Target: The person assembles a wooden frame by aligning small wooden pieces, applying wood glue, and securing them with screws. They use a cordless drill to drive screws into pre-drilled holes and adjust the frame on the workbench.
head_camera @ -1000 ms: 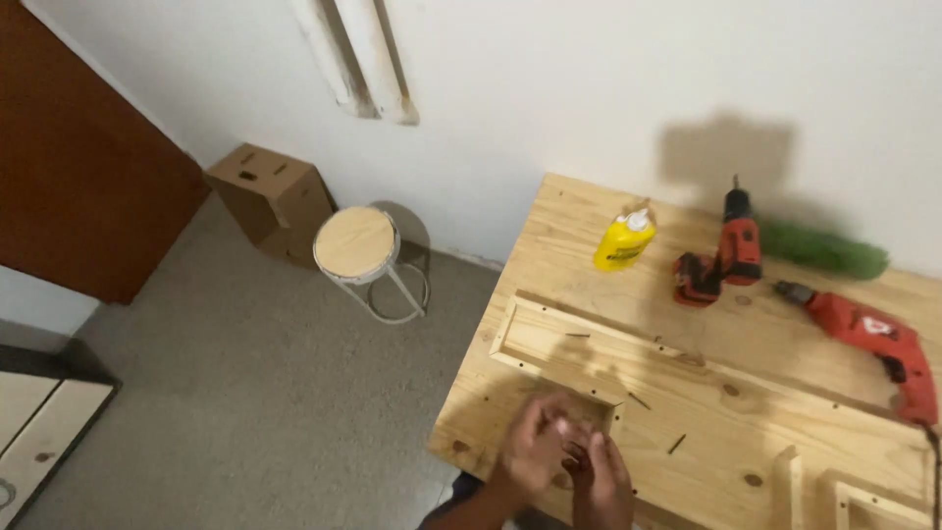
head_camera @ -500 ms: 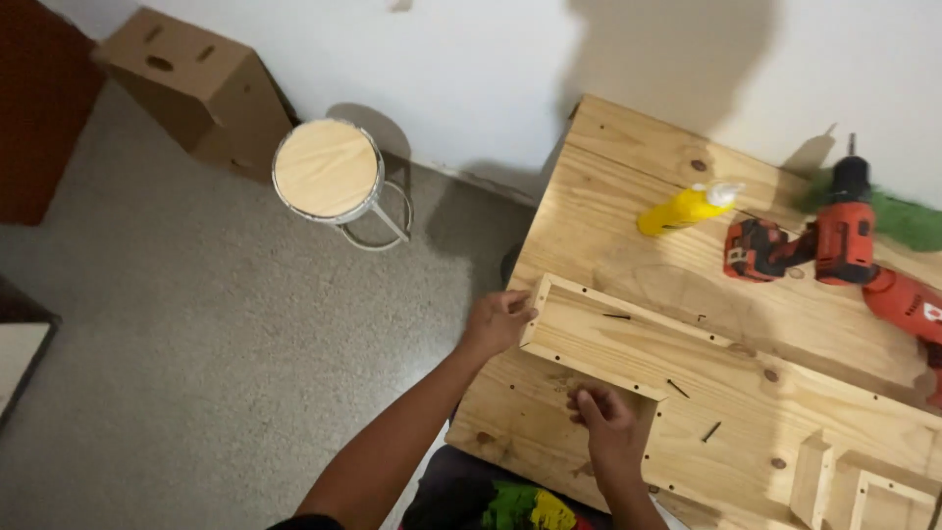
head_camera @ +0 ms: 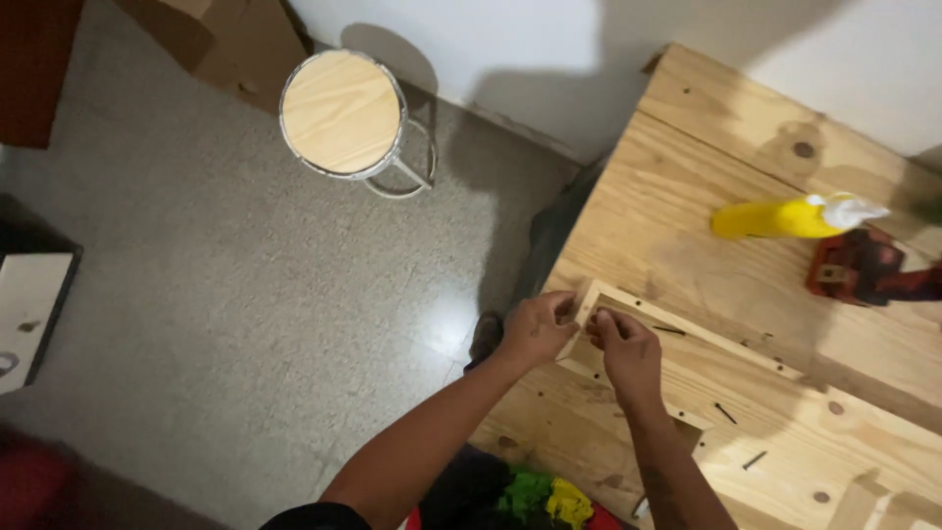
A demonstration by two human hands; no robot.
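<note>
A pale wooden frame (head_camera: 708,340) lies on the wooden workbench (head_camera: 687,177), with its left corner near the bench's edge. My left hand (head_camera: 535,329) grips that corner from outside the bench edge. My right hand (head_camera: 628,355) reaches in from below, and its fingertips pinch the frame's short end rail right beside the left hand. I cannot tell whether something small sits between the right fingers. A dark screw (head_camera: 669,330) lies inside the frame just right of my hands.
Two loose screws (head_camera: 726,413) lie on the bench below the frame. A yellow bottle (head_camera: 775,218) lies on its side and a red power drill (head_camera: 863,270) sits at the right. On the grey floor stand a round wooden stool (head_camera: 341,113) and a cardboard box (head_camera: 231,39).
The view has swung down and closer to the bench's left edge. My right hand has moved left to the frame's corner, so both hands now meet there.
</note>
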